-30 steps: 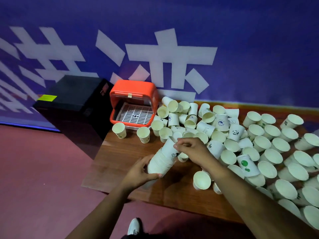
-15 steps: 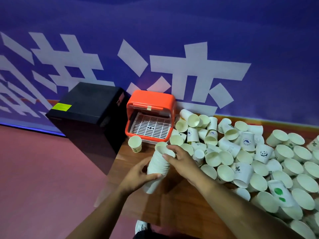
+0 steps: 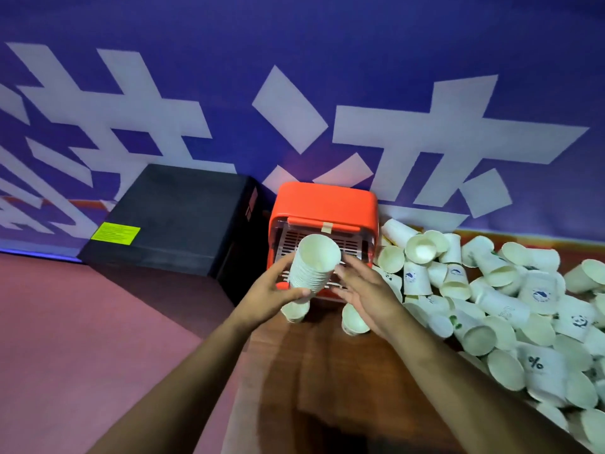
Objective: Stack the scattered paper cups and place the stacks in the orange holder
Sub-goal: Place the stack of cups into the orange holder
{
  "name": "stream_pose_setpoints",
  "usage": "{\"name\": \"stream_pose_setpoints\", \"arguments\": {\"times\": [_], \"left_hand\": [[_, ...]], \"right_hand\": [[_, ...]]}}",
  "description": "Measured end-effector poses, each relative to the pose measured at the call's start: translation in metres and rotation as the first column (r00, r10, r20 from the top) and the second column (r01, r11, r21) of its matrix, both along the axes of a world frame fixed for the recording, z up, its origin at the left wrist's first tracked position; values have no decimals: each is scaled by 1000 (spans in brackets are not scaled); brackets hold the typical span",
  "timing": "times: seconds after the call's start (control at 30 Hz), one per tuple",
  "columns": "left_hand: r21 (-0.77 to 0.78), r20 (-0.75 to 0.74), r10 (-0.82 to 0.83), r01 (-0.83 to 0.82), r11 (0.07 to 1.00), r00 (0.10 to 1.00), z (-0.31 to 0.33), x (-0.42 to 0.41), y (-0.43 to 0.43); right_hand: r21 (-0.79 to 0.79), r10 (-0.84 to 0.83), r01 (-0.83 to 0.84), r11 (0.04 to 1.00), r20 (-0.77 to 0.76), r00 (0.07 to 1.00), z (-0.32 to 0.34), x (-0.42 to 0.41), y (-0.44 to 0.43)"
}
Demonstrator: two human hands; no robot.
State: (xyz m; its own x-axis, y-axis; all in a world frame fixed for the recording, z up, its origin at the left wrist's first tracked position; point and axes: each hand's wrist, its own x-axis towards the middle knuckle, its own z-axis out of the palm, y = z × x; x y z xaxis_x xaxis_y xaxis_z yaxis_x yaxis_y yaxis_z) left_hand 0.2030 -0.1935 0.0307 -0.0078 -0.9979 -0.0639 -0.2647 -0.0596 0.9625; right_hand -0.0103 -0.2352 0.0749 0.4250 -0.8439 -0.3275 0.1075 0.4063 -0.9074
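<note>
Two arms, both bare. Left forearm (image 3: 186, 368): uncovered along its whole visible length, from the lower frame edge up to the wrist; slim and smooth, narrows toward the wrist. Left hand (image 3: 266, 291): bare, back and thumb in view, outlines a little softened by blur. Right forearm (image 3: 465, 375): likewise uncovered from the frame edge to the wrist; looks broader where it lies close to the lens, tapers toward the hand. Right hand (image 3: 365, 291): bare, back of the hand in view with faint knuckle ridges, fingers long and slender. Nails and finer marks too blurred to tell.
</note>
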Motion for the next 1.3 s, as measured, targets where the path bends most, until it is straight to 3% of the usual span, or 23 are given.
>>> {"name": "stream_pose_setpoints", "arguments": {"times": [0.13,0.43,0.7,0.93,1.13,1.23,1.3], "left_hand": [[-48,182,-5,14,999,983,-26,25,-32],[32,142,81,-87,996,987,-67,33,-60],[127,40,127,-131,983,991,-94,45,-91],[142,-68,95,-85,986,993,-96,52,-109],[159,-74,101,-88,983,992,-106,57,-103],[214,-83,82,-63,975,993,-112,61,-94],[274,-187,71,-18,962,980,-109,64,-94]], "right_hand": [[-145,124,-144,979,-142,982,-19,16,-18],[-192,36,-124,973,-410,911,-68,49,-52],[-166,52,-156,974,-503,863,-97,70,-89],[-178,67,-192,965,-541,838,-117,78,-114],[-131,134,-240,962,-539,831,-126,75,-109],[-87,155,-225,970,-493,856,-128,70,-102],[-32,183,-217,976,-430,884,-127,69,-103]]}}
